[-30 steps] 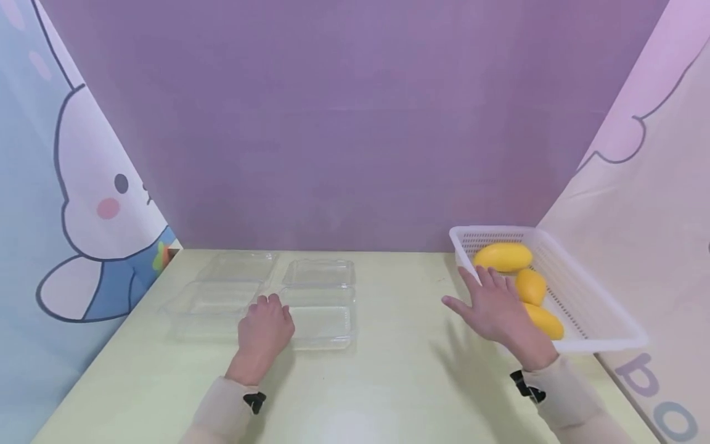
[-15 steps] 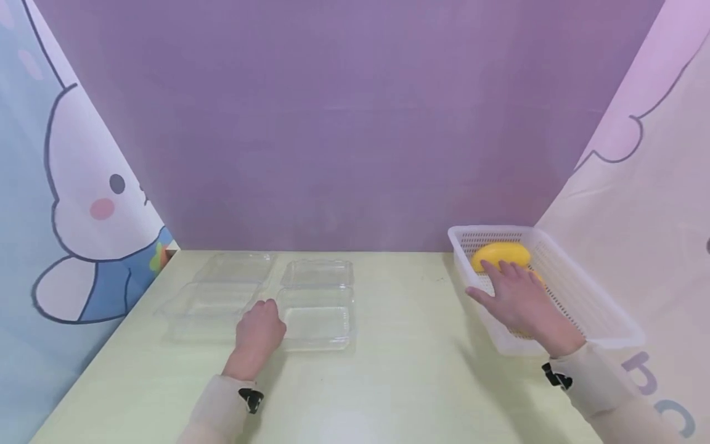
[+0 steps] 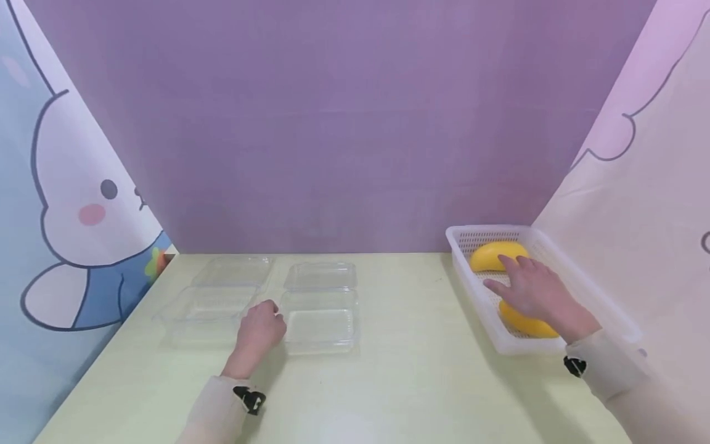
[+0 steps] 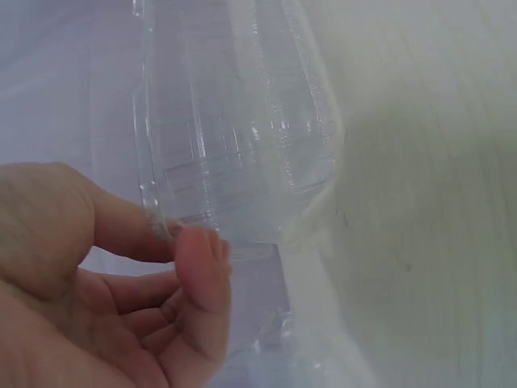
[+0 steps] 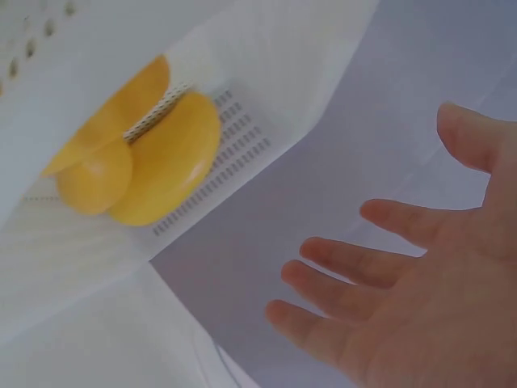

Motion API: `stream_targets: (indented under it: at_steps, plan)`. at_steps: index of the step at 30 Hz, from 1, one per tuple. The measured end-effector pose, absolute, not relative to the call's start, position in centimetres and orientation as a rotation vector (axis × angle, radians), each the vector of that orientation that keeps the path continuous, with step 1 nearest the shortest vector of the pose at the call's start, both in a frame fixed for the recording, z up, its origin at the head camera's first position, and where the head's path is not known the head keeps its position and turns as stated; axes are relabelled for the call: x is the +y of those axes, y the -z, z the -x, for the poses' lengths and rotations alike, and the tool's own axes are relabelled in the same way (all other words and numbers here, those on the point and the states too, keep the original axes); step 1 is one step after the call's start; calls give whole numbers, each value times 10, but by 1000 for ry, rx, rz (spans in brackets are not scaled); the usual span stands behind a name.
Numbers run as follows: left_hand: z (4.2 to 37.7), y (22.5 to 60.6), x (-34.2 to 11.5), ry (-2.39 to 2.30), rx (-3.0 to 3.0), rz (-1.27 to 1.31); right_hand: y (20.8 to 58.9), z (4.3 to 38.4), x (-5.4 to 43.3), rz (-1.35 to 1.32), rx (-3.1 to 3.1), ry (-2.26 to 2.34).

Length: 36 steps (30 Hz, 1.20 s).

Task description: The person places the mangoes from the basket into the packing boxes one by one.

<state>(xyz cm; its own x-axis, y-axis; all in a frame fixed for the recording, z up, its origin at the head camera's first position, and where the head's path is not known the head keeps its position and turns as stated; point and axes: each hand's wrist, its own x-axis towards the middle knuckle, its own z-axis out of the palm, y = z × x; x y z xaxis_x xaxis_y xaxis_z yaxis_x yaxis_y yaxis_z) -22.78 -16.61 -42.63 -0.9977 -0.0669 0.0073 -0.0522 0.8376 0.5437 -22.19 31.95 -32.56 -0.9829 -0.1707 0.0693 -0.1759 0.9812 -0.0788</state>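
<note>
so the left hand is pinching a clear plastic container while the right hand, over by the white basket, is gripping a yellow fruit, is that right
Not quite: the right hand is gripping nothing. The right wrist view shows it spread and empty, with the yellow fruits lying in the white basket. The left hand is indeed pinching a clear plastic container.
</note>
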Motion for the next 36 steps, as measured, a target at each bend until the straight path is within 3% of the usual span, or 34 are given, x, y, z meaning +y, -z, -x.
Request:
stream_targets:
  at_steps: [36]
  plan:
    - [227,443,-165,1925,-2664,-256,359,238,374,-190,-3418,-480]
